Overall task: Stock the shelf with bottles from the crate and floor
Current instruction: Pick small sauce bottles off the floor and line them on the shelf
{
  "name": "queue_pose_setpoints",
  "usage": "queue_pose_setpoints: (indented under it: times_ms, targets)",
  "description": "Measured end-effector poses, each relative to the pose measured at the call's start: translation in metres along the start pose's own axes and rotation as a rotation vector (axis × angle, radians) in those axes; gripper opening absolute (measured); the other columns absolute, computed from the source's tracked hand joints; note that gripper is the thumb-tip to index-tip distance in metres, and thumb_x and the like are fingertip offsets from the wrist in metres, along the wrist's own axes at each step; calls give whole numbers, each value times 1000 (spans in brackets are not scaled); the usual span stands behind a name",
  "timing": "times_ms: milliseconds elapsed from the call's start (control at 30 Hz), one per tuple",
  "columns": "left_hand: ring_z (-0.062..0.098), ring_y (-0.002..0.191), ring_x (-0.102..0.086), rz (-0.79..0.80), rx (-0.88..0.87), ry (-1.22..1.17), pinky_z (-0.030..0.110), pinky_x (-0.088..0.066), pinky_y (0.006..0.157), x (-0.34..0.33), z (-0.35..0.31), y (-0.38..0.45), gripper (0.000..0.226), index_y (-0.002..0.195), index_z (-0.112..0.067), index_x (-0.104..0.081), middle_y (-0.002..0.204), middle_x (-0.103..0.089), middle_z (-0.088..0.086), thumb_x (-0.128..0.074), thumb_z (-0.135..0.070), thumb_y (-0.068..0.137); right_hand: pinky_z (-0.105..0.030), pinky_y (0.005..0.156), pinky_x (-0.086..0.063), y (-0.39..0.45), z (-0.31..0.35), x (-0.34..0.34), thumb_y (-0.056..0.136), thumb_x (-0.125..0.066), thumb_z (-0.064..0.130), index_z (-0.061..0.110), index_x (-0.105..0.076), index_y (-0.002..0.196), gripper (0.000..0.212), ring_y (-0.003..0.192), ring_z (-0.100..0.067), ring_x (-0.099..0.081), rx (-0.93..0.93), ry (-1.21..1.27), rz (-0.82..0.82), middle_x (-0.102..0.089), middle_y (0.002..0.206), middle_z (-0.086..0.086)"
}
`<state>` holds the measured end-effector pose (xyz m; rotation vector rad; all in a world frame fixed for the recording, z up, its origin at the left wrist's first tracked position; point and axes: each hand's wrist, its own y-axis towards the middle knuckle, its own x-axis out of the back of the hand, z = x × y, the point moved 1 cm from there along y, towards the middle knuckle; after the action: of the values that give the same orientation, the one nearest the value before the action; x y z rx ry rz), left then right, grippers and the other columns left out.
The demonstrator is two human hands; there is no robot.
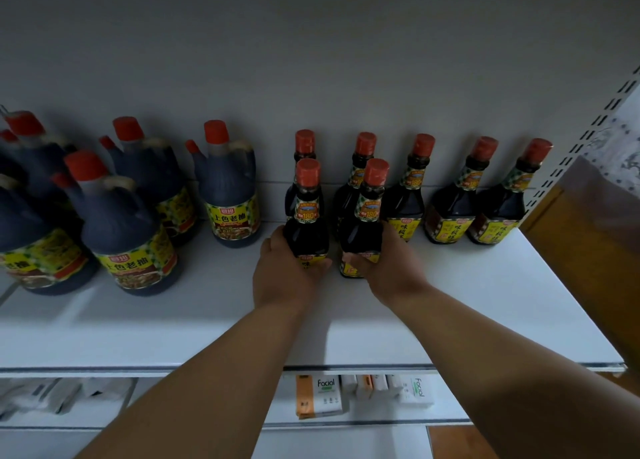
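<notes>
I am looking down at a white shelf (485, 303) with both bare forearms reaching forward from six o'clock toward the middle of the view. My left hand (282, 275) is wrapping around the lower body of a slim dark bottle (307, 223) with a red cap, fingers curling along its left side and thumb lying under its yellow label, while the bottle is standing upright on the shelf. My right hand (388, 264) is gripping a second slim bottle (363, 223) just beside the first, at its three o'clock, palm against the bottle's right side and thumb crossing the label at the front. Both wrists are sitting low, close to the shelf surface. Behind these two, toward twelve o'clock, a row of matching slim bottles (453, 199) is standing against the back panel and running out toward two o'clock. At nine to ten o'clock a group of large handled jugs (128, 223) with red caps is crowding the shelf's left part. Below, at six o'clock, boxes marked Facial (320, 394) are sitting on a lower shelf.
</notes>
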<state>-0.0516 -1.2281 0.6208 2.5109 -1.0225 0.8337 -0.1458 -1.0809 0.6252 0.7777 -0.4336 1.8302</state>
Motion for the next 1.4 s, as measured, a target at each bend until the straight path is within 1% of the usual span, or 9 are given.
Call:
queue_pose_setpoints:
  times_ms: [300,467,533,667,800,967,1100,1267,1400]
  targets:
    - [28,122,-53,11,-4,9,36,-44,96,1,1,1,87,144,-20,-39,140,-48,5,-82,-40,71,-38,89,-51,0,1,-1,81,-76,42,21,-45,134,65,117,-25,-59,5,-16,-22,-62,129,0]
    - [29,125,-51,1,21,11,36,-43,97,1,-3,-1,88,146,-19,-35,143,-45,6,-81,-40,74,-41,92,-51,2,1,2,81,-76,43,23,-46,133,63,117,-23,-59,6,-5,16,-63,127,2]
    - [29,126,-50,4,25,16,36,-42,98,1,-3,-1,88,146,-18,-35,143,-44,6,-81,-40,74,-40,93,-51,3,2,3,81,-76,41,23,-46,132,62,116,-23,-59,6,-2,25,-63,127,2]
    - [29,125,-52,12,32,7,36,-43,98,2,-3,0,88,145,-17,-37,142,-45,6,-82,-39,72,-35,91,-49,2,3,3,82,-76,39,22,-45,135,64,118,-23,-58,-7,3,29,-61,131,1]
    - [30,123,-52,11,29,2,37,-44,96,1,-4,1,85,142,-16,-40,139,-47,7,-82,-38,71,-39,93,-50,2,3,3,80,-76,41,24,-45,134,65,118,-23,-58,-18,27,32,-61,130,1]
    - [30,122,-53,18,25,-6,39,-46,97,3,-4,2,86,141,-15,-41,137,-50,7,-83,-38,70,-37,92,-50,2,7,2,82,-75,42,20,-43,137,67,119,-27,-57,-49,-9,29,-60,132,-3]
    - [29,121,-54,21,12,2,39,-47,96,4,-4,2,85,140,-16,-42,137,-51,7,-83,-38,70,-39,93,-49,0,10,3,82,-74,43,21,-41,137,67,120,-27,-56,-73,-19,44,-59,133,-2]
    - [27,119,-56,44,18,-24,40,-49,96,5,-3,3,86,139,-17,-43,135,-55,4,-84,-40,66,-37,92,-49,-6,15,8,84,-71,45,19,-39,140,70,122,-27,-55,-74,-52,57,-57,136,-2]
    - [29,120,-56,64,26,-25,41,-49,96,7,-3,4,86,138,-14,-43,135,-55,7,-85,-37,66,-36,92,-48,-9,21,10,83,-71,46,18,-39,140,71,122,-29,-55,-110,-87,64,-57,136,-4]
